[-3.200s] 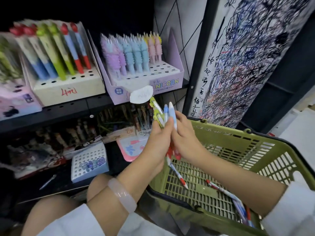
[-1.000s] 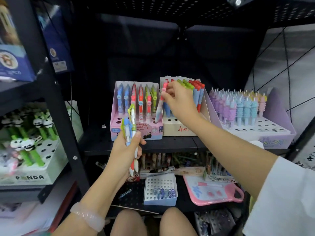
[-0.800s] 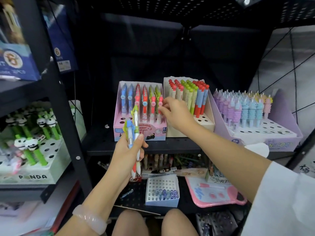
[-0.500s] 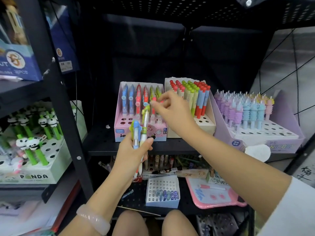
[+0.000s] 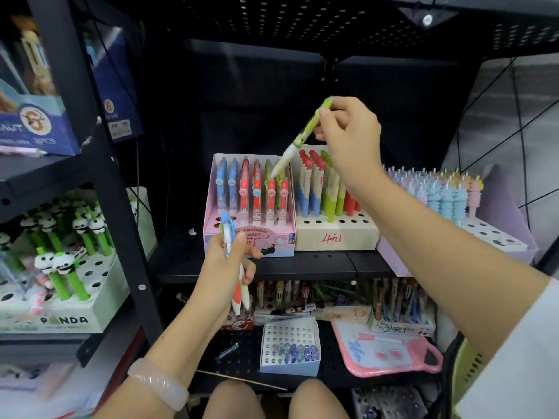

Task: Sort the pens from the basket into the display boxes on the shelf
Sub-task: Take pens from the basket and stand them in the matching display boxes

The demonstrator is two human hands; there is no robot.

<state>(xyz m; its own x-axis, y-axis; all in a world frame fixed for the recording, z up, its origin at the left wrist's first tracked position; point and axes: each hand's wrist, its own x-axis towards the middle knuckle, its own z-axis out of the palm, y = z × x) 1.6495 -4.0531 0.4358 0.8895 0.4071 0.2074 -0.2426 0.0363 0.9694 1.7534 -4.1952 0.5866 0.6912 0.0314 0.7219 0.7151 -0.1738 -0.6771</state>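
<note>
Nearest, your left hand (image 5: 225, 267) gripped a blue-topped pen (image 5: 227, 237) and others upright. Farther, your right hand (image 5: 348, 137) pinched a green pen (image 5: 298, 140), its tip slanting down over the pink display box (image 5: 211, 213).

Right hand (image 5: 351, 137) raised, left hand (image 5: 225, 267) lower, fingers curled.

A black perforated metal shelf (image 5: 302, 264) carried three display boxes side by side: a pink box (image 5: 251, 237) at left, a cream box (image 5: 335, 237) in the middle, a lilac box (image 5: 499, 240) at right.
</note>
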